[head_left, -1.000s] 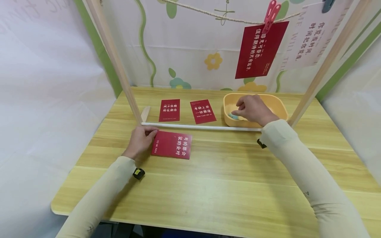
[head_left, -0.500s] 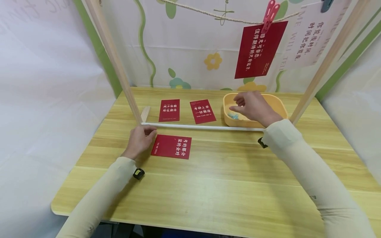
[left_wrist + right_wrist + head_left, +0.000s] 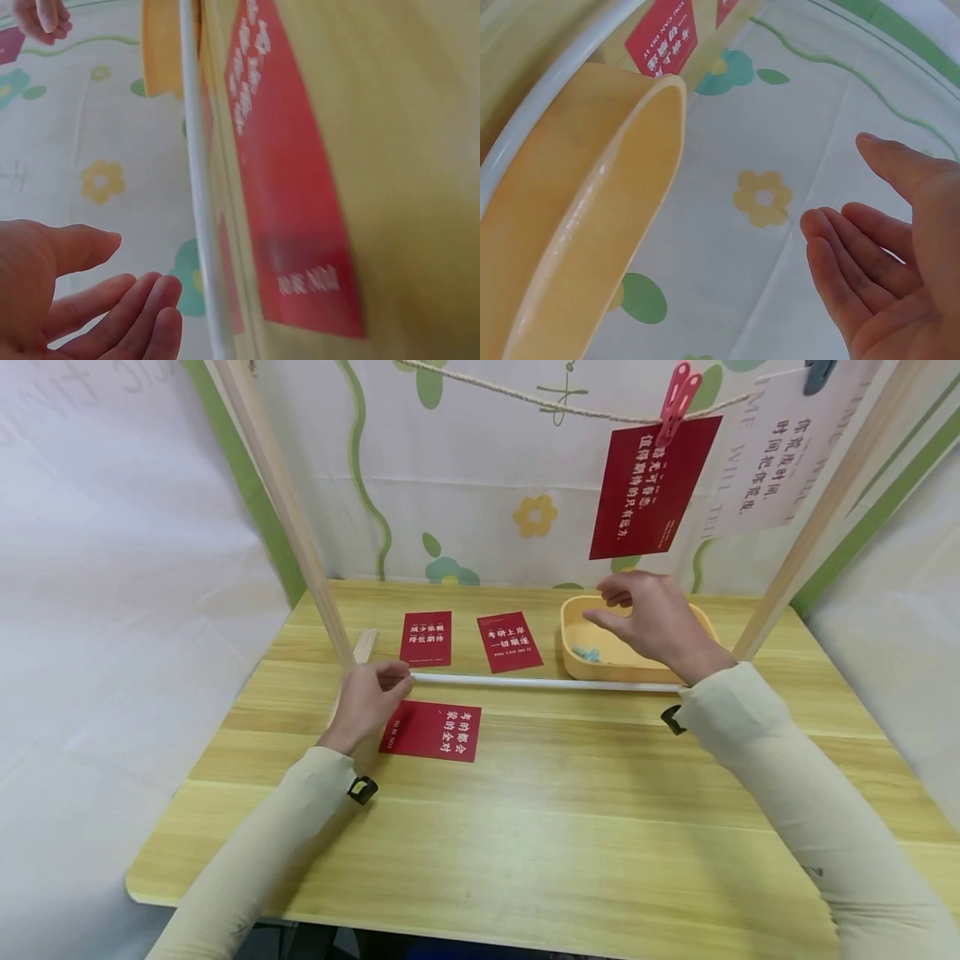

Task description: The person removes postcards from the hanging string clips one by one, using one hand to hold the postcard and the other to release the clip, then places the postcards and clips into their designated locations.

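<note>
Above the tray [image 3: 600, 671], hovers with the right hand [image 3: 658, 618]; beside the near card [image 3: 431, 732] at its top left corner, with the left hand [image 3: 366, 700].
Holds thumb spread from fingers on both. Has the near card flat on the table [image 3: 525, 860], just in front of the white rod [image 3: 525, 682], with broad room to its right and down to the table's front edge; has blue clips [image 3: 587, 654], too small to count, inside the tray near its left wall. Reads "TO BE NO.1" on the near card, "YOU CAN DO IT" on the middle card [image 3: 510, 642], "WILL TELL" on the white sheet [image 3: 776, 468].
</note>
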`<state>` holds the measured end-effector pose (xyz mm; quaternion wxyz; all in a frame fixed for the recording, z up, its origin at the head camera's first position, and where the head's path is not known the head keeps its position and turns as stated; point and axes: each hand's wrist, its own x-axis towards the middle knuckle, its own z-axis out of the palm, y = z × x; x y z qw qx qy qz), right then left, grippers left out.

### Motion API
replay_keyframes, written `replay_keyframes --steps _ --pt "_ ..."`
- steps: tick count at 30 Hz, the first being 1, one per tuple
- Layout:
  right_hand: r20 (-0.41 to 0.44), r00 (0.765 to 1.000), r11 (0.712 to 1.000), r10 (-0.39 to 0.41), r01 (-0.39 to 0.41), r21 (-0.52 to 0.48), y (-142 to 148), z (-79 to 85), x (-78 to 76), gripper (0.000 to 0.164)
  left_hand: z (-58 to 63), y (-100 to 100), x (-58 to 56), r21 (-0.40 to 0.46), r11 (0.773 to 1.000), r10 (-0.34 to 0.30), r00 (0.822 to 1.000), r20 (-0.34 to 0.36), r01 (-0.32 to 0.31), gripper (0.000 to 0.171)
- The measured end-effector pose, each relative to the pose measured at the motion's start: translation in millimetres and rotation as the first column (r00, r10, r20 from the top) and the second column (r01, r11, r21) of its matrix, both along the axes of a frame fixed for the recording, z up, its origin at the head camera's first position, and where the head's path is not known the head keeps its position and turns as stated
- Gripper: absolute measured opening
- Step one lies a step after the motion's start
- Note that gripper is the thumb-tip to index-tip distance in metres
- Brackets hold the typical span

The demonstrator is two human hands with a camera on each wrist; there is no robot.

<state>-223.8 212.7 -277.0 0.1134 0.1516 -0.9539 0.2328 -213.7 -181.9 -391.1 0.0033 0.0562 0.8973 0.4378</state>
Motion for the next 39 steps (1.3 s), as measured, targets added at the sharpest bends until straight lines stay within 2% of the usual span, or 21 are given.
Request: replay_keyframes --steps 4,9,15,22,28,33,39 --pt "-0.069 0.998 1.000 0.006 -0.007 -0.017 1 1.9 4.7 0.044 7.2 11 -0.7 0.030 0.999 -0.015 0.999 -0.035 0.016 0.038" --pt "-0.141 0.990 0.999 0.012 -0.019 -0.045 1 5.0 8.4 0.045 14.7 26 -2.5 0.028 0.999 -0.023 0.995 -0.100 0.026 0.037" --pt "-0.216 0.976 0.998 0.015 -0.028 -0.058 2 9.5 13.6 0.042 22.0 43 -4.4 0.078 0.995 -0.053 0.988 -0.144 0.064 0.036" --pt "-0.303 0.953 0.999 0.014 -0.027 -0.040 4 17.1 22.0 0.037 27.1 57 -6.9 0.115 0.990 -0.056 0.982 -0.179 0.077 0.037" --pt "-0.365 0.931 0.999 -0.001 -0.019 -0.050 5 27.1 27.0 0.036 30.9 70 -12.0 0.174 0.979 -0.064 0.970 -0.233 0.107 0.036" --pt "-0.424 0.906 0.998 -0.005 -0.020 -0.054 5 35.1 28.7 0.036 32.7 79 -14.2 0.206 0.971 -0.065 0.967 -0.245 0.117 0.036" --pt "-0.449 0.893 0.998 -0.023 -0.008 -0.067 5 45.5 33.6 0.036 33.2 89 -16.7 0.269 0.950 -0.079 0.958 -0.275 0.156 0.032"
